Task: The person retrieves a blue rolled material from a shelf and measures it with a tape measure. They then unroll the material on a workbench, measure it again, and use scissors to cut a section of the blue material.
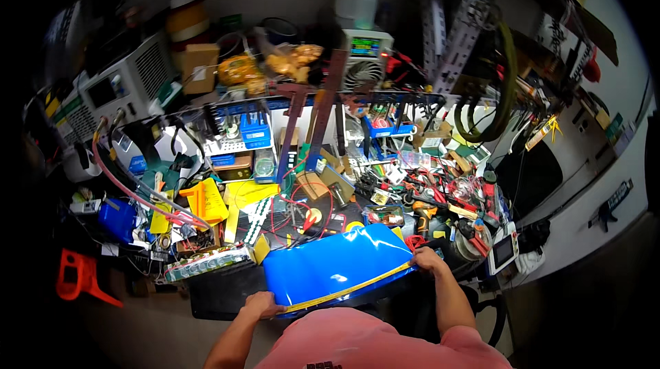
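Observation:
A glossy blue sheet (333, 262) lies over the front of the cluttered bench, its surface slightly curved and shining. Along its near edge runs a narrow yellow measuring tape (350, 291), stretched straight from one side to the other. My left hand (261, 305) is closed at the tape's left end, by the sheet's near left corner. At the other end, my right hand (427, 260) pinches the tape beside the sheet's right edge. My fingertips partly cover both ends, so whether they also grip the sheet cannot be made out.
A long board of clear-topped cylindrical cells (210, 264) lies left of the sheet. Tangled wires and hand tools (447, 190) crowd the right side. Bench instruments (130, 83) stand at the back left. An orange plastic stool (82, 278) is on the floor at left.

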The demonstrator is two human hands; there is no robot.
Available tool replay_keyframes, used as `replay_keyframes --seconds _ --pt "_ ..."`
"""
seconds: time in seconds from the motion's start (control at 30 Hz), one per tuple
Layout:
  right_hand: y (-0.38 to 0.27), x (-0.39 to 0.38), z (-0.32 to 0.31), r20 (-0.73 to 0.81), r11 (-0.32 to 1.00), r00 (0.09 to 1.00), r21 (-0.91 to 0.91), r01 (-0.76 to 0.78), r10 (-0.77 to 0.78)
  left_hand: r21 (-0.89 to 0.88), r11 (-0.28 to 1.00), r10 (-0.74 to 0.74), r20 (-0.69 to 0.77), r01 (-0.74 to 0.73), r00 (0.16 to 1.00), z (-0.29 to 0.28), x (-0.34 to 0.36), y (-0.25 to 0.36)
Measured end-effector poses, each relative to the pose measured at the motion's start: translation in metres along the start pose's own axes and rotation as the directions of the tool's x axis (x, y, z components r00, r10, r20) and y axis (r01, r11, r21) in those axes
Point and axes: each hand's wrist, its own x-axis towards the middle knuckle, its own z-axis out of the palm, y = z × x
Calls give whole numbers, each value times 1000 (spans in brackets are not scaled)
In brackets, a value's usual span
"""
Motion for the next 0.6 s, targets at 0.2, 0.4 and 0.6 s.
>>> replay_keyframes --seconds 0.2,0.4,0.6 --pt "2 -3 -8 30 994 999 112 11 -14 65 992 -109 -16 110 994 -7 2 26" --pt "13 9 -9 32 979 981 -65 191 -189 101 975 -203 26 199 979 -3 15 29" --pt "12 5 -19 12 943 943 -11 333 -333 37 998 -46 -96 50 994 1 29 15"
